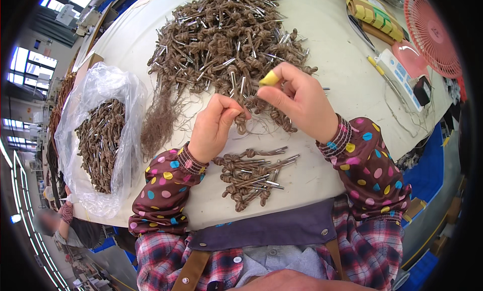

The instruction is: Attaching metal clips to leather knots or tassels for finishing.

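My left hand (210,124) is closed in a pinch on a brown knotted cord (241,125), whose loop hangs below the fingertips. To its right my right hand (302,101) is raised, its index finger wrapped in yellow tape (269,78) and bent toward the thumb. Whatever lies between those fingertips is too small to make out. Just beyond both hands rises a large heap of brown knotted cords (216,44) with silvery metal tips. A smaller pile of the same cords (249,178) lies between my forearms, close to my apron.
On the left stands a clear plastic bag (133,97) full of knotted cords. Loose brown fibres (160,122) trail from the heap. At the right are a white power strip (400,77), a pink fan (431,33) and a yellow-wrapped bundle (375,17). Another person (65,225) is at far left.
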{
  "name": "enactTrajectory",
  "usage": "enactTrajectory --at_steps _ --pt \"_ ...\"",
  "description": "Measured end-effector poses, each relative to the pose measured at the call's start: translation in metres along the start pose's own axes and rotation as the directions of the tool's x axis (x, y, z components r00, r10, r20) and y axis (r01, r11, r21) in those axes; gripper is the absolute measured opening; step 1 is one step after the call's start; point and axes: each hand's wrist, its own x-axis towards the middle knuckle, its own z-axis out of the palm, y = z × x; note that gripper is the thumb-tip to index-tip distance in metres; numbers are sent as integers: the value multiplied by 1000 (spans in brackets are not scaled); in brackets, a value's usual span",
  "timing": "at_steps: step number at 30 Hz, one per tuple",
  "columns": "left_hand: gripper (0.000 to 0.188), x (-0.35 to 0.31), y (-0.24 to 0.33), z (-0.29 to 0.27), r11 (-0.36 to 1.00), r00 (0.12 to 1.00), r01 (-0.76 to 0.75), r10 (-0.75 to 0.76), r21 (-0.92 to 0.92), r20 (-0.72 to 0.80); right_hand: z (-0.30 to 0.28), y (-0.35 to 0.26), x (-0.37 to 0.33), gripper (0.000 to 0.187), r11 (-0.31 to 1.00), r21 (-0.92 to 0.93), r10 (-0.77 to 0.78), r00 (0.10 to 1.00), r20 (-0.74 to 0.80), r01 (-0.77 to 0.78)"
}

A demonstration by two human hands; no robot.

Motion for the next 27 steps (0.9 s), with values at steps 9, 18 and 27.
enactTrajectory --at_steps 9,18,27 --pt "6 5 6 -17 955 994 -87 63 284 92 1 0 8 12 839 433 250 940 232 -329" --pt "16 -3 9 -59 535 993 -113 88 837 77 -9 -9 -15 13 900 341 194 950 246 -272" --pt "20 9 15 6 760 930 -247 10 601 368 -17 -18 -55 22 998 62 -48 861 507 19"
